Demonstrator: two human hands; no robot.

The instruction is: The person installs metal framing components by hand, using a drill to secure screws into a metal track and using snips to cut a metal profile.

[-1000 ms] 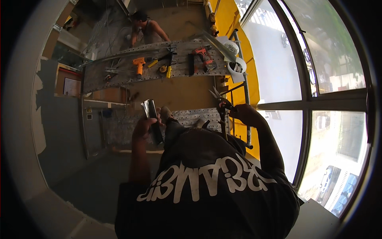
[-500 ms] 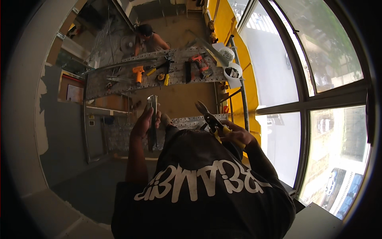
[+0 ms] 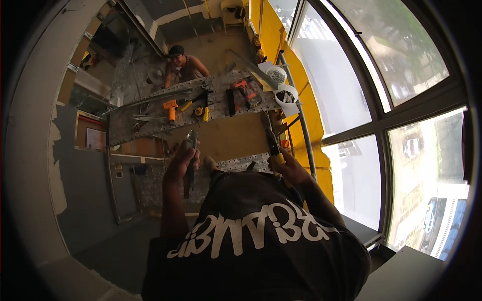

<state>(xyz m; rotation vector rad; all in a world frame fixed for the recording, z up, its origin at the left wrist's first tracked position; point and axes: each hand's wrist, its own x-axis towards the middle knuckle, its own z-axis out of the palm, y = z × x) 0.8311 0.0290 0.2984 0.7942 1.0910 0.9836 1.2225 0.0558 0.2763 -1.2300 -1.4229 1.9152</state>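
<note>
My left hand point(image 3: 179, 163) is closed round a short length of metal channel point(image 3: 192, 139), which stands nearly upright. In my right hand point(image 3: 293, 172) is a pair of tin snips point(image 3: 272, 142) with yellow handles. Their blades point away from me, toward the scaffold platform, and look nearly closed. A gap separates the snips from the channel. Part of the channel is hidden behind my left fingers.
On the perforated scaffold platform point(image 3: 131, 129) ahead lie an orange drill point(image 3: 171, 110), a red drill point(image 3: 245, 94), yellow-handled tools point(image 3: 205, 114) and metal strips. White buckets point(image 3: 287, 105) hold small parts at its right end. Beyond it crouches a person point(image 3: 193, 69). Windows line the right.
The snips have swung more upright, and my right hand has shifted slightly left. My left hand still grips the channel. The person beyond the platform has lifted their head.
</note>
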